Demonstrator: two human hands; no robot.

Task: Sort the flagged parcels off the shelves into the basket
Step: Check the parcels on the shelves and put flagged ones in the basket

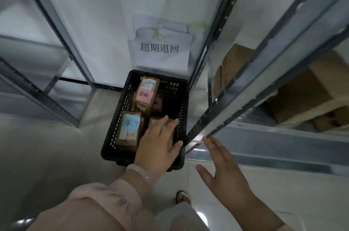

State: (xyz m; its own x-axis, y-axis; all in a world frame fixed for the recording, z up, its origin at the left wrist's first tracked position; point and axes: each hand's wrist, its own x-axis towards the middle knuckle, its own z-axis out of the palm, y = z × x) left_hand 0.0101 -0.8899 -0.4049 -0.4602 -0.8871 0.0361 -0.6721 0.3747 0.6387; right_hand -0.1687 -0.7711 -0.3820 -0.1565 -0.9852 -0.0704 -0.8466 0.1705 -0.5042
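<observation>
Left hand (157,145) down in the basket (111,136), fingers spread flat over a brown parcel (171,134) in the near right corner. Palm lies on top, thumb out toward the basket's right rim; nothing curled round the box that I can see, so I read it as an open hand resting on it, not a clench. Whether it presses or only touches, I can't tell.

Just left of that hand sits a parcel with a blue label (129,127), long axis running away from the person. Beyond the fingertips, toward the wall, stands a taller parcel with a pink flag (145,95), and a darker one is half hidden behind it. All inside the basket.

Right hand (224,172) hangs open and empty, outside the basket, fingers stretched toward the metal shelf upright (205,119), fingertips near it or touching it.

Further right, past that upright, cardboard boxes (294,96) lie on the shelves, blurred; no flags readable from here. On the wall above the basket hangs a paper sign (159,49).

So the next parcel, as I judge it, lies to the right of both hands, and the right hand is clearly the nearer one to reach in.
</observation>
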